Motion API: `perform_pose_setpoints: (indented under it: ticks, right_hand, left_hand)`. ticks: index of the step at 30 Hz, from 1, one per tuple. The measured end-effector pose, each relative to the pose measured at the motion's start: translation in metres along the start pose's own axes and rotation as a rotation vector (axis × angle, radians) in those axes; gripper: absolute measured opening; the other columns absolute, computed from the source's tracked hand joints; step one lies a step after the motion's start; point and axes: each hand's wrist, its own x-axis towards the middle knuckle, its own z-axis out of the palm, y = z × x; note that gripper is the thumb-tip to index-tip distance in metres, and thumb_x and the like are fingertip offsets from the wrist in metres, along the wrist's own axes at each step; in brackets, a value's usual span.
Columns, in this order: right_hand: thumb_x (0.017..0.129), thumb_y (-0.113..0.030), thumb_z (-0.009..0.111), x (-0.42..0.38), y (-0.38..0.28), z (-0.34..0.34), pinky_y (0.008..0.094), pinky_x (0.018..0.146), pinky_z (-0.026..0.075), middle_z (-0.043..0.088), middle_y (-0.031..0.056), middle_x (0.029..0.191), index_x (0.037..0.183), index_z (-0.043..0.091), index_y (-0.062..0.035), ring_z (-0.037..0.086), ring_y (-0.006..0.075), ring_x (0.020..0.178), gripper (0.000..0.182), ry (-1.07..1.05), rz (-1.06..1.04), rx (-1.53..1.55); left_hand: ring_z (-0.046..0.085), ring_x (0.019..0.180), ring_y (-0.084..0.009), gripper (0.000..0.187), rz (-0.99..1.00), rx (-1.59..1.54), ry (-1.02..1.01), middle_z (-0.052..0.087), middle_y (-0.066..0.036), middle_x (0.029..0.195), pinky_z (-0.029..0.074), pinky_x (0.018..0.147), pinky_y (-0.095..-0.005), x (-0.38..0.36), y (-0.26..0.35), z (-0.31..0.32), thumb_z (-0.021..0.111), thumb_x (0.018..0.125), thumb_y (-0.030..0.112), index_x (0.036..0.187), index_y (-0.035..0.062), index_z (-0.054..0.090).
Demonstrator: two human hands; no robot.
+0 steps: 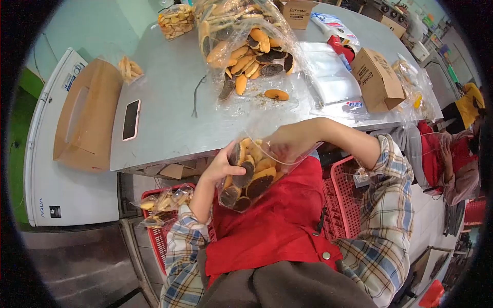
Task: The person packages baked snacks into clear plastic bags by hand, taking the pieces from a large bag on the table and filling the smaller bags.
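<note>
My left hand (225, 167) grips the left side of a clear plastic bag (251, 179) of oval, dark-topped cookies, thumb across its front. The bag is held up before my red apron. My right hand (291, 141) reaches into the bag's opening; its fingers are blurred behind the plastic, and what they hold, if anything, is hidden. Beyond, on the metal table (169, 126), a large open bag (251, 49) spills cookies, some showing dark sides. One cookie (277, 95) lies apart near its edge.
A phone (131, 120) and a brown carton (90, 115) are at the left. Clear plastic sleeves (331, 72) and a small box (376, 80) lie to the right. Red baskets (345, 197) flank me below the table. Another person (452, 159) is at the far right.
</note>
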Motion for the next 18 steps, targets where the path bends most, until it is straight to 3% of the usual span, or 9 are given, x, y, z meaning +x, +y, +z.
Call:
perform_pose_setpoints:
  ticks: [2, 8, 11, 14, 18]
  right_hand:
    - [0.065, -0.026, 0.075, 0.02, 0.028, 0.012, 0.0323, 0.07, 0.045, 0.063, 0.0128, 0.079, 0.101, 0.057, -0.0012, 0.059, 0.0222, 0.08, 0.047, -0.071, -0.052, -0.09]
    - [0.069, -0.026, 0.073, 0.023, 0.008, 0.008, 0.0323, 0.071, 0.045, 0.063, 0.0109, 0.085, 0.103, 0.056, -0.0015, 0.057, 0.02, 0.079, 0.045, -0.09, -0.029, -0.174]
    - [0.07, -0.029, 0.072, 0.029, 0.021, 0.015, 0.0319, 0.07, 0.045, 0.063, 0.0107, 0.083, 0.097, 0.057, -0.0002, 0.057, 0.0198, 0.076, 0.042, -0.047, -0.106, -0.125]
    - [0.071, -0.038, 0.07, 0.026, 0.005, 0.003, 0.032, 0.063, 0.045, 0.063, 0.0112, 0.081, 0.091, 0.06, -0.0002, 0.058, 0.0223, 0.073, 0.044, -0.028, 0.013, -0.002]
    - [0.073, -0.043, 0.067, 0.043, 0.016, 0.01, 0.0318, 0.059, 0.043, 0.062, 0.011, 0.074, 0.084, 0.061, 0.0, 0.056, 0.0199, 0.065, 0.044, -0.105, 0.016, -0.052]
  left_hand:
    - [0.043, 0.115, -0.0168, 0.091, 0.002, -0.031, 0.01, 0.046, -0.008, 0.125, 0.03, 0.1, -0.0292, 0.001, -0.015, 0.0, 0.077, 0.054, 0.007, 0.133, -0.0022, 0.032]
    - [0.048, 0.107, -0.0156, 0.078, -0.073, 0.134, -0.068, 0.052, -0.005, 0.117, 0.035, 0.096, -0.0291, -0.003, 0.006, -0.002, 0.075, 0.057, 0.006, 0.127, 0.001, 0.041]
    - [0.048, 0.106, -0.0144, 0.077, -0.062, 0.168, -0.088, 0.053, -0.005, 0.115, 0.035, 0.095, -0.0289, -0.001, 0.007, -0.007, 0.075, 0.057, 0.006, 0.126, 0.001, 0.041]
    - [0.047, 0.106, -0.014, 0.078, -0.058, 0.199, -0.098, 0.052, -0.005, 0.115, 0.034, 0.095, -0.029, -0.002, 0.002, -0.014, 0.075, 0.057, 0.005, 0.127, 0.0005, 0.04]
    - [0.045, 0.108, -0.0143, 0.082, 0.033, 0.161, -0.104, 0.05, -0.005, 0.118, 0.034, 0.096, -0.0292, -0.004, -0.001, -0.012, 0.076, 0.057, 0.003, 0.129, -0.0005, 0.037]
